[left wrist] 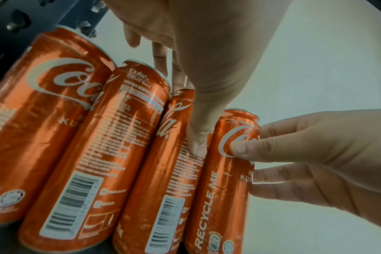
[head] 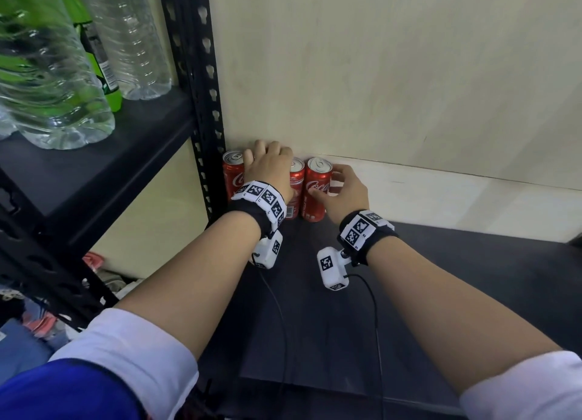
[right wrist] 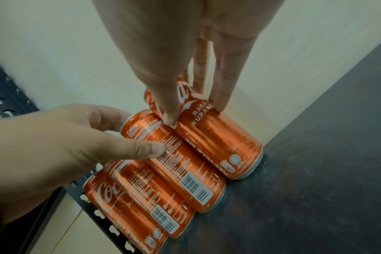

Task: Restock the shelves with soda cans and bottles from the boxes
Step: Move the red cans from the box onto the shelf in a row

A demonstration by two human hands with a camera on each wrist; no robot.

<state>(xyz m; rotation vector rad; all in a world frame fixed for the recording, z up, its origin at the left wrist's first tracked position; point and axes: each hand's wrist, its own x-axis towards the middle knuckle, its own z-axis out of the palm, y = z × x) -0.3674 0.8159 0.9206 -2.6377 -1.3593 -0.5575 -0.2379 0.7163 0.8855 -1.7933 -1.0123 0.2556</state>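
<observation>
Four red cola cans stand in a row at the back left of a black shelf board (head: 425, 293), against the wall. My right hand (head: 346, 189) grips the rightmost can (head: 315, 196) from its right side, thumb on the front and fingers behind; the right wrist view shows this can (right wrist: 218, 142) under that hand (right wrist: 174, 43). My left hand (head: 267, 164) reaches over the row. Its thumb presses the front of the can second from the right (left wrist: 163, 171), fingers curled behind its top. The leftmost can (head: 233, 174) stands free beside the post.
A black perforated shelf post (head: 201, 73) rises just left of the cans. On the higher shelf at left stand clear water bottles (head: 47, 73) and a green bottle (head: 115, 100). The beige wall (head: 378, 73) backs the shelf. Dark board stretches right of the cans.
</observation>
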